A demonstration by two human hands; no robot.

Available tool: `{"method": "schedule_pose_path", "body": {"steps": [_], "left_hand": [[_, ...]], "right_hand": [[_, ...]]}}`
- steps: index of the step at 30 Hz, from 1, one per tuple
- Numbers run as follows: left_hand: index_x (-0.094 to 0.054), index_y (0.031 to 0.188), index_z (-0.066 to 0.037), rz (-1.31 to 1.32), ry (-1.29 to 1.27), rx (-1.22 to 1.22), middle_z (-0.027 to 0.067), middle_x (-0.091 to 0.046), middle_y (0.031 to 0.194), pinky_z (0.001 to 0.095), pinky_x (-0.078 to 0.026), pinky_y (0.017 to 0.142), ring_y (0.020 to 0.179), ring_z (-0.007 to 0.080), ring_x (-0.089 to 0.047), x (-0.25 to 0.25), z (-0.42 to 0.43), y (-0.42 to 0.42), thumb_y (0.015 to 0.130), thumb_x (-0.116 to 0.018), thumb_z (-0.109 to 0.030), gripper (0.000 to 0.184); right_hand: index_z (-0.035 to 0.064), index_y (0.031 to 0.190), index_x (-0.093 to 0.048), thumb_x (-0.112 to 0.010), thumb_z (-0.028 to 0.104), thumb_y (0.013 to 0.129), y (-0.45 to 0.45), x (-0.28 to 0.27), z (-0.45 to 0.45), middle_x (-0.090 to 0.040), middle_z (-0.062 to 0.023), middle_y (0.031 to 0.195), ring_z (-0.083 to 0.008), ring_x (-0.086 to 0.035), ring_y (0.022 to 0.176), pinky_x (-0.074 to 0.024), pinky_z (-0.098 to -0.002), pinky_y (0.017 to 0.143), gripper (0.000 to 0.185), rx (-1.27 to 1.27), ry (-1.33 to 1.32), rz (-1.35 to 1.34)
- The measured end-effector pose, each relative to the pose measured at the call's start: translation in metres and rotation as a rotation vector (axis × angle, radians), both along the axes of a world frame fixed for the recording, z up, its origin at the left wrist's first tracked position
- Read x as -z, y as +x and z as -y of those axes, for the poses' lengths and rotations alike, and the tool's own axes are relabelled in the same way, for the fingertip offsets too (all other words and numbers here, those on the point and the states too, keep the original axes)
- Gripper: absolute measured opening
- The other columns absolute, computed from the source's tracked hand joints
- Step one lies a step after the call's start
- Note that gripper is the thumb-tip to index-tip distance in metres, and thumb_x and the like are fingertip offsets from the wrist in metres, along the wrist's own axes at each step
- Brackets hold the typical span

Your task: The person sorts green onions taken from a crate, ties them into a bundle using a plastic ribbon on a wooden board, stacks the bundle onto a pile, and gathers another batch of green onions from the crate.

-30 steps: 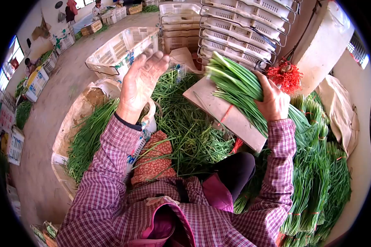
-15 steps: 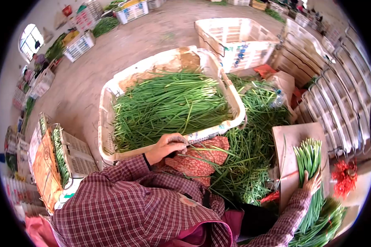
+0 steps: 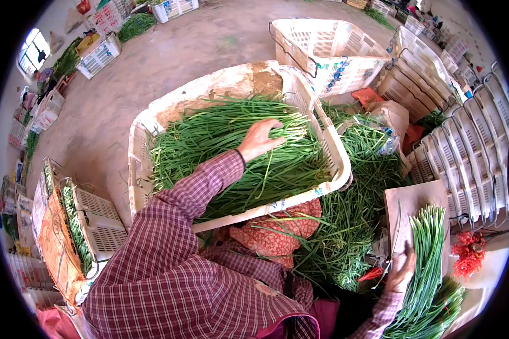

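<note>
Long green chive-like stalks (image 3: 232,144) fill a white plastic crate (image 3: 339,164) in front of me. My left hand (image 3: 260,139) is over their pale ends at the crate's right side, its thumb and fingers apart. To the right, a neat bundle of the same stalks (image 3: 428,248) lies across a board (image 3: 397,198), pale ends pointing away. My right hand (image 3: 401,268) is just left of that bundle, off it, with its fingers bent and parted. A thin pale strand lies beside these fingers; whether they touch it I cannot tell.
Loose greens (image 3: 350,226) are heaped between crate and board, beside a red patterned cloth (image 3: 283,229). Another white crate (image 3: 345,76) stands behind, with stacked crates (image 3: 464,158) at right. Red ties (image 3: 468,254) hang by the board. A filled crate (image 3: 99,220) stands at left.
My left hand has moved from the crate's near rim up and over the stalks inside. My right hand has come off the bundle and shifted left.
</note>
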State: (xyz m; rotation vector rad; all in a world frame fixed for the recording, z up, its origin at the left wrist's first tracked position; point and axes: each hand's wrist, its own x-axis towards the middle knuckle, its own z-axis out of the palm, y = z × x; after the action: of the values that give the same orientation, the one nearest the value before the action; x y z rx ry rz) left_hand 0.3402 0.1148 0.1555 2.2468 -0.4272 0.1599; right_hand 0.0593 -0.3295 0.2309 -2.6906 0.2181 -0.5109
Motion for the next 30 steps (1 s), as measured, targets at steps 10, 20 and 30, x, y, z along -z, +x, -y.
{"method": "schedule_pose_path", "body": {"steps": [10,20,30], "left_hand": [[-0.039,0.136,0.005,-0.247,0.399,0.102,0.0245,-0.035,0.142,0.0463,-0.025,0.112,0.135,0.0356,-0.030,0.033,0.007,0.113,0.077,-0.057,-0.069,0.096],[-0.041,0.133,0.003,0.138,0.441,0.022,0.0181,-0.049,0.127,0.0465,-0.026,0.106,0.120,0.0302,-0.044,0.092,0.030,0.060,0.080,-0.049,-0.072,0.092],[-0.038,0.136,0.007,-0.476,0.358,0.265,0.0259,-0.043,0.138,0.0388,-0.033,0.108,0.129,0.0347,-0.041,0.046,0.006,0.136,0.071,-0.068,-0.059,0.098]], "right_hand": [[0.0012,0.113,-0.059,-0.059,0.034,0.091,0.015,0.048,-0.113,-0.063,-0.0182,0.103,-0.0343,-0.061,0.097,-0.0490,-0.0445,0.084,0.040,-0.227,0.195,-0.179],[0.0009,0.108,-0.061,-0.066,0.023,0.085,0.032,0.074,-0.147,-0.066,-0.0165,0.090,-0.0330,-0.063,0.082,-0.0497,-0.0408,0.074,0.031,-0.307,0.285,-0.316],[0.0017,0.107,-0.062,-0.067,0.018,0.083,0.040,0.083,-0.151,-0.067,-0.0153,0.091,-0.0309,-0.066,0.083,-0.0515,-0.0393,0.074,0.029,-0.291,0.270,-0.388]]}}
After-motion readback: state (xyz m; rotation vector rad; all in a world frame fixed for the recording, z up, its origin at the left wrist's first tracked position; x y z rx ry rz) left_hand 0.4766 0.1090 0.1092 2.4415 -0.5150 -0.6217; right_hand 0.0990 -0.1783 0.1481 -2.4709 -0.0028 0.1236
